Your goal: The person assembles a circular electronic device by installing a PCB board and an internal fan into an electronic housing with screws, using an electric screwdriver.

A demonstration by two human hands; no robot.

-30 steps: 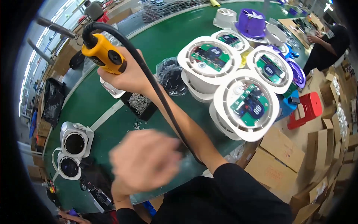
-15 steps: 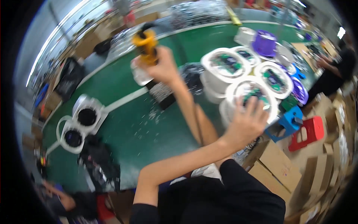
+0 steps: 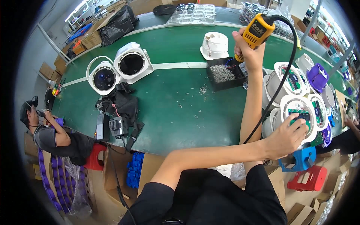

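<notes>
My arms are crossed, the left one passing over the right. My right hand (image 3: 250,52) is closed round a yellow electric screwdriver (image 3: 258,31) with a black cable. The tool's lower end points toward a black tray (image 3: 225,85) of small silver screws (image 3: 222,73). On the right, my left hand (image 3: 287,138) rests its fingertips, slightly apart, on a green circuit board (image 3: 302,114) inside a white rounded housing (image 3: 288,101). Part of that board is hidden under the fingers. More white housings with green boards (image 3: 318,112) crowd around it.
Loose screws (image 3: 202,90) lie scattered on the green table (image 3: 168,123). Two white units with round dark faces (image 3: 131,63) stand left, above a black bag (image 3: 125,105). A white round part (image 3: 215,45) sits behind the tray. A purple part (image 3: 317,77) is at right; a co-worker (image 3: 56,131) sits at left.
The view has swung left, so the table things appear farther right. The screwdriver still stays by the screw tray in my right hand. My left fingers are more bent on the board.
</notes>
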